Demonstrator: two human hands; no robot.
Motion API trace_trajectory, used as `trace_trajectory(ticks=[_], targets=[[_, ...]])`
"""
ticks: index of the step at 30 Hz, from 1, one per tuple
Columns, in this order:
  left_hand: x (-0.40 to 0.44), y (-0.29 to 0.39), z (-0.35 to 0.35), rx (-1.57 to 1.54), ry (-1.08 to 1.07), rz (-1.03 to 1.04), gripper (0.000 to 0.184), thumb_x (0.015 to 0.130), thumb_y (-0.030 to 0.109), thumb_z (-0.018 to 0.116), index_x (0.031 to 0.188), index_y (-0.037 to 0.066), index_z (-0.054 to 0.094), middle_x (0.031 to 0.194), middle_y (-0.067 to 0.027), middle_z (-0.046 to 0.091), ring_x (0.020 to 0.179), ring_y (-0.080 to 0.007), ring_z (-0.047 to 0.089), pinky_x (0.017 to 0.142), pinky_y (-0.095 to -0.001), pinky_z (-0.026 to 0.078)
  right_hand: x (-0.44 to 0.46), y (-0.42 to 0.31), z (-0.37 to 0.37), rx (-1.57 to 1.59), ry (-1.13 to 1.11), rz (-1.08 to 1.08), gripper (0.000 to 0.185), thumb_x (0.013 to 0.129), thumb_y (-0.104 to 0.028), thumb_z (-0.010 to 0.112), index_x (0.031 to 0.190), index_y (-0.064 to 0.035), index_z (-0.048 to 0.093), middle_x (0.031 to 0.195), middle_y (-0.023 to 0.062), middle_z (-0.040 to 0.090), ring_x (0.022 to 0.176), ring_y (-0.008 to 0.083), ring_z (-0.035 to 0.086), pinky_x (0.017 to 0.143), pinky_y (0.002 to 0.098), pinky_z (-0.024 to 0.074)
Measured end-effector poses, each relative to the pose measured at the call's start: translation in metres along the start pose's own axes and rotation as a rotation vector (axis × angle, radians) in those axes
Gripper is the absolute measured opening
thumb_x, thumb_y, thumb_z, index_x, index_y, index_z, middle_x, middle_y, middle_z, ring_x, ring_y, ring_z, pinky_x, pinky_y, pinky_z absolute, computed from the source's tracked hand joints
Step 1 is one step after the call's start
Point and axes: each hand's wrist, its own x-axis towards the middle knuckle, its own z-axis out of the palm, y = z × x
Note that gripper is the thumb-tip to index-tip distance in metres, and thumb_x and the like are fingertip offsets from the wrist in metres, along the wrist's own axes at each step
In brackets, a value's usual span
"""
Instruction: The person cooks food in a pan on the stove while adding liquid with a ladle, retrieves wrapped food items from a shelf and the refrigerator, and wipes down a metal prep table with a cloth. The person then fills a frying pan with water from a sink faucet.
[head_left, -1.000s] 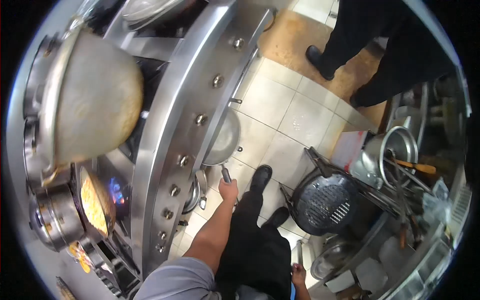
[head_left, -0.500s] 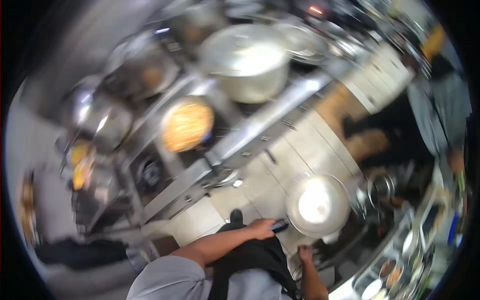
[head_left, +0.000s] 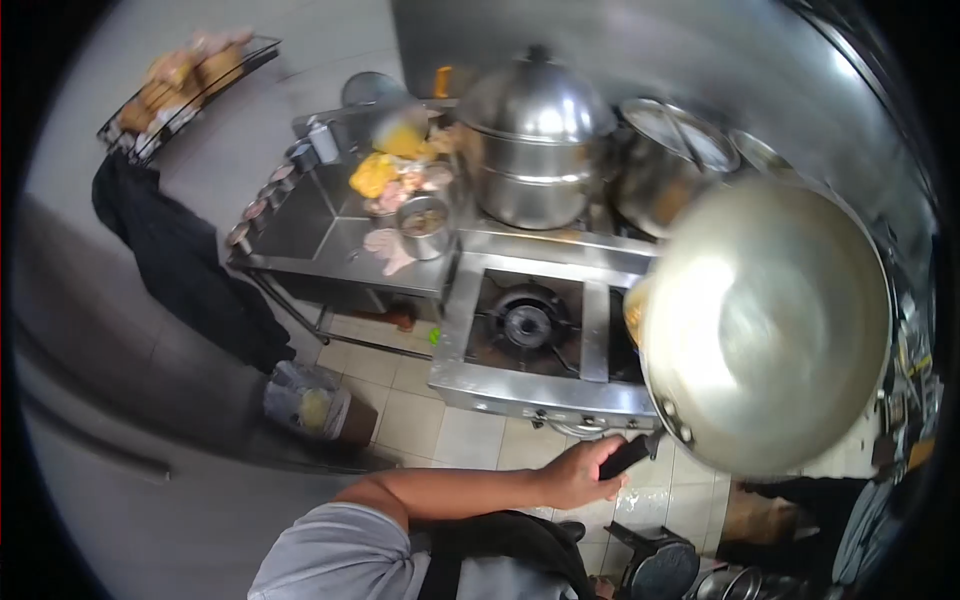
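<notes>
My left hand [head_left: 580, 474] is closed round the black handle of a large metal frying pan [head_left: 770, 330]. The pan is raised and tilted, its shiny bare inside facing me, with rivets near the handle. Behind it the right part of the stove [head_left: 540, 392] is hidden. To the pan's left lies a bare burner [head_left: 527, 322]. A sliver of orange-brown food [head_left: 634, 308] shows at the pan's left edge. I cannot see my right hand.
A lidded steamer pot [head_left: 535, 150] and another pot [head_left: 655, 185] stand behind the burners. Left of them, a steel side table [head_left: 325, 215] carries a small pot [head_left: 423, 228] and a glove [head_left: 388, 250]. A lined bin [head_left: 350, 415] and a black stool [head_left: 660, 570] are on the floor.
My view has swung left towards the side table and wall. The frying pan, still in my left hand, has come up off its low position and now fills the right side near the stove.
</notes>
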Motion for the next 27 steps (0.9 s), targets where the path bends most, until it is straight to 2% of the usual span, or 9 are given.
trace_trajectory(ticks=[4, 7, 12, 16, 17, 18, 19, 24, 27], targets=[[-0.041, 0.088, -0.121, -0.470, -0.020, -0.112, 0.027, 0.087, 0.003, 0.061, 0.104, 0.008, 0.040, 0.066, -0.0047, 0.053, 0.044, -0.0162, 0.055, 0.040, -0.0332, 0.048, 0.064, -0.107, -0.016, 0.164, -0.098, 0.104, 0.047, 0.085, -0.037, 0.060, 0.121, -0.0066, 0.060, 0.107, 0.0182, 0.063, 0.099, 0.0304, 0.061, 0.085, 0.0438, 0.0473], [-0.065, 0.101, -0.204, -0.516, 0.345, -0.017, 0.027, 0.089, 0.012, 0.062, 0.105, 0.012, 0.040, 0.061, -0.0047, 0.050, 0.038, -0.0163, 0.050, 0.036, -0.0312, 0.042, 0.096, -0.143, 0.006, 0.173, -0.164, 0.045, 0.049, 0.084, -0.039, 0.061, 0.120, -0.0067, 0.060, 0.109, 0.0191, 0.063, 0.100, 0.0304, 0.061, 0.087, 0.0443, 0.0469], [-0.094, 0.101, -0.321, -0.407, 0.795, 0.097, 0.020, 0.088, 0.009, 0.061, 0.099, 0.012, 0.044, 0.059, -0.0031, 0.048, 0.039, -0.0158, 0.048, 0.035, -0.0304, 0.042, 0.171, -0.112, 0.109, 0.296, -0.275, -0.460, 0.051, 0.082, -0.043, 0.062, 0.119, -0.0069, 0.061, 0.112, 0.0205, 0.062, 0.103, 0.0305, 0.061, 0.090, 0.0451, 0.0461], [-0.123, 0.114, -0.398, -0.042, 1.120, 0.013, 0.019, 0.086, 0.006, 0.059, 0.096, 0.008, 0.043, 0.060, -0.0047, 0.049, 0.039, -0.0166, 0.048, 0.035, -0.0306, 0.043, 0.260, -0.355, -0.017, 0.865, -0.508, 0.022, 0.031, 0.078, -0.013, 0.065, 0.106, -0.0030, 0.062, 0.094, 0.0050, 0.065, 0.088, 0.0171, 0.061, 0.082, 0.0300, 0.0480], [-0.129, 0.122, -0.416, 0.042, 1.197, -0.039, 0.020, 0.084, 0.004, 0.059, 0.095, 0.006, 0.042, 0.060, -0.0053, 0.049, 0.039, -0.0161, 0.048, 0.035, -0.0312, 0.043, 0.280, -0.418, -0.036, 0.753, -0.500, -0.014, 0.031, 0.079, -0.010, 0.064, 0.108, -0.0031, 0.061, 0.094, 0.0071, 0.066, 0.085, 0.0179, 0.062, 0.078, 0.0293, 0.0487], [-0.135, 0.130, -0.432, 0.115, 1.302, -0.105, 0.020, 0.083, 0.001, 0.058, 0.095, 0.005, 0.042, 0.060, -0.0059, 0.049, 0.038, -0.0154, 0.047, 0.034, -0.0299, 0.042, 0.291, -0.507, -0.084, -0.052, -0.405, -0.441, 0.028, 0.082, -0.011, 0.063, 0.109, -0.0018, 0.059, 0.090, 0.0101, 0.067, 0.081, 0.0221, 0.064, 0.074, 0.0303, 0.0495], [-0.144, 0.134, -0.449, 0.210, 1.346, -0.146, 0.020, 0.083, 0.000, 0.057, 0.094, 0.004, 0.041, 0.060, -0.0060, 0.049, 0.038, -0.0151, 0.047, 0.034, -0.0292, 0.042, 0.311, -0.533, -0.073, 0.183, -0.294, -0.386, 0.035, 0.086, -0.029, 0.063, 0.107, -0.0018, 0.059, 0.091, 0.0192, 0.066, 0.084, 0.0348, 0.064, 0.074, 0.0380, 0.0499], [-0.190, 0.141, -0.533, 0.525, 1.475, -0.293, 0.019, 0.083, -0.002, 0.056, 0.097, -0.002, 0.044, 0.059, -0.0062, 0.049, 0.036, -0.0136, 0.048, 0.033, -0.0288, 0.040, 0.362, -0.723, -0.096, 0.314, -0.286, -0.586, 0.035, 0.084, -0.022, 0.067, 0.111, -0.0016, 0.058, 0.091, 0.0146, 0.066, 0.082, 0.0259, 0.065, 0.072, 0.0348, 0.0512], [-0.216, 0.131, -0.607, 1.105, 1.466, -0.536, 0.030, 0.079, 0.004, 0.064, 0.104, -0.002, 0.047, 0.063, -0.0145, 0.056, 0.061, -0.0327, 0.062, 0.059, -0.0417, 0.050, 0.388, -0.804, -0.069, 0.205, -0.416, -0.676, 0.034, 0.083, -0.021, 0.068, 0.111, -0.0020, 0.060, 0.098, 0.0160, 0.065, 0.089, 0.0293, 0.064, 0.078, 0.0369, 0.0504]])
